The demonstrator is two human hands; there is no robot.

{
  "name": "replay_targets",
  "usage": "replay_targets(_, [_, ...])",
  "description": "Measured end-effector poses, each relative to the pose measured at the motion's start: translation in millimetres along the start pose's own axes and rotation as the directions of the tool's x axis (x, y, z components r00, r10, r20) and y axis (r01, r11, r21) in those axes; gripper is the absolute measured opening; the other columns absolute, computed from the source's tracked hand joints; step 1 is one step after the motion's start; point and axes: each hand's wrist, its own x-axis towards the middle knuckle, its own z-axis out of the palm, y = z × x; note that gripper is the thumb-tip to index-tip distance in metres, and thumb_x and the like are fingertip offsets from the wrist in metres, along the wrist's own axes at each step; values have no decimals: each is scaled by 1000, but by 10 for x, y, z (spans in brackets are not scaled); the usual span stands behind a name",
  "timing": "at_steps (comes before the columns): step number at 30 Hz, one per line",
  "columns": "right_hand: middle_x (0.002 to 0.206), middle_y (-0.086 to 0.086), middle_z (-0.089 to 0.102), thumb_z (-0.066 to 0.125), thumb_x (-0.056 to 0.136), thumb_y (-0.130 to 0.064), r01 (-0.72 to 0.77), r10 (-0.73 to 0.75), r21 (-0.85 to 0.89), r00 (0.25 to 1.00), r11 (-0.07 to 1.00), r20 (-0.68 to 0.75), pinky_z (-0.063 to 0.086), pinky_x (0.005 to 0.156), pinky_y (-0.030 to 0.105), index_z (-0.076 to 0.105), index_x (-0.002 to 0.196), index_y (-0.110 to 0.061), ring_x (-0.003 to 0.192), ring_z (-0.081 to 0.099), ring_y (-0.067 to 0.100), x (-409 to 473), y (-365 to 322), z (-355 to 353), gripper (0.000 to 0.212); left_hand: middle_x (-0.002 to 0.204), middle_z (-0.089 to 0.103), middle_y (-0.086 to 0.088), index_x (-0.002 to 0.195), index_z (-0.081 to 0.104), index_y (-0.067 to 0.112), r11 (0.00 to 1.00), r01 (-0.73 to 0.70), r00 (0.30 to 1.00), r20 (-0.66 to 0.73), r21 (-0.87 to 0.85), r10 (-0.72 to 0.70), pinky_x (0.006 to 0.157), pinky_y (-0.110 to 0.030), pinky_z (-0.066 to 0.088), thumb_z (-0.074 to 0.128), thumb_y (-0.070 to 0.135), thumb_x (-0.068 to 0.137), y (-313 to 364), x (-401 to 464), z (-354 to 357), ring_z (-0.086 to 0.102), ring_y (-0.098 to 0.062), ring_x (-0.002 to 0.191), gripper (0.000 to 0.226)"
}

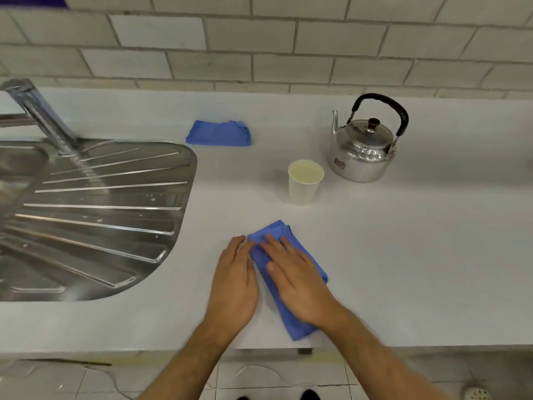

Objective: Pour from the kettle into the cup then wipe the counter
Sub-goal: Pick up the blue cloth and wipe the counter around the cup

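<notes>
Head view shows the right hand (300,281) lying flat, grip released, palm pressing the blue cloth (284,277) onto the table (403,255). The left hand (235,284), also released, rests just beside the cloth's left edge. Beyond the cloth stands the cup (305,181), with the kettle (364,148) just behind-right of it and a second blue cloth (219,133) well behind-left.

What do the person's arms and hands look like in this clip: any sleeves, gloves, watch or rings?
Both forearms are bare as far as the frame shows: no sleeves in view. The left hand and right hand wear no gloves, and no watch, bracelet or ring shows on the wrists or fingers. No markings can be made out.
</notes>
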Motion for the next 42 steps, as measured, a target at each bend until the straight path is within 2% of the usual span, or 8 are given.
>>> replay_targets(2, [143, -21, 47, 37, 106, -14, -70, 104, 401, 993, 913, -64, 25, 108, 5, 49, 137, -33, 131, 41, -11, -48, 29, -267, 38, 141, 48, -13, 133, 50, 5, 997, -38, 999, -7, 74, 38, 114, -21, 26, 38, 10, 98, 97, 20, 66, 42, -18, 130, 36])
replay_targets(3, [135, -21, 55, 39, 105, -10, -80, 157, 443, 978, 893, -138, 30, 102, 2, 54, 131, -33, 121, 48, -16, -74, 107, -394, 38, 147, 42, -15, 139, 44, 6, 994, -20, 1000, 27, 112, 17, 116, -35, 27, 38, 15, 99, 175, 41, 148, 37, -27, 136, 42])
replay_targets(5, [143, -9, 52, 39, 104, -8, -146, 197, 217, 951, 965, -239, 29, 107, 10, 52, 136, -25, 129, 45, -6, -93, 308, -607, 39, 159, 19, -16, 150, 24, 8, 957, -14, 994, 109, 289, -18, 121, -46, 11, 32, 31, 100, 358, 69, 404, 13, -34, 147, 55])
replay_targets(9, [165, 3, 20, 37, 104, -18, -258, 219, -234, 959, 937, -178, 17, 122, 36, 29, 154, -17, 152, 13, 23, -105, 621, -728, 50, 160, -19, -11, 151, -9, 10, 854, 13, 983, 151, 520, -106, 117, -40, -17, 21, 54, 97, 557, 16, 823, -21, -27, 146, 76])
replay_targets(17, [167, 2, 3, 32, 104, -35, -210, 175, -412, 977, 887, -121, 12, 121, 38, 13, 158, -17, 153, 2, 25, 50, 586, -466, 60, 158, 20, -17, 150, 24, 8, 779, 130, 988, -10, 614, -156, 119, -45, 13, 19, 54, 92, 90, -264, 371, 17, -34, 146, 74])
replay_targets(23, [167, 3, 4, 22, 102, -45, -283, 240, -491, 959, 824, -150, 11, 122, 40, 7, 158, -19, 154, 1, 26, 98, 609, -382, 64, 160, 16, -18, 151, 21, 9, 688, 253, 960, -89, 680, -265, 119, -52, 8, 16, 63, 87, -377, 127, -25, 13, -41, 146, 84])
replay_targets(34, [167, 1, -5, 19, 102, -46, -272, 256, -498, 961, 823, -102, 7, 122, 38, -1, 158, -21, 153, -5, 24, 115, 635, -416, 64, 163, -2, -3, 153, 5, 15, 736, -87, 982, 183, 671, -51, 122, -45, -2, 10, 63, 90, -279, 314, 186, -9, -26, 149, 79])
replay_targets(42, [167, 3, 2, 33, 101, -42, -286, 240, -468, 958, 836, -157, 13, 121, 42, 13, 158, -23, 153, 0, 28, 222, 867, -801, 63, 157, 22, -22, 150, 25, 9, 700, 267, 960, -120, 662, -253, 117, -57, 15, 17, 62, 86, -400, 296, -41, 19, -44, 144, 83])
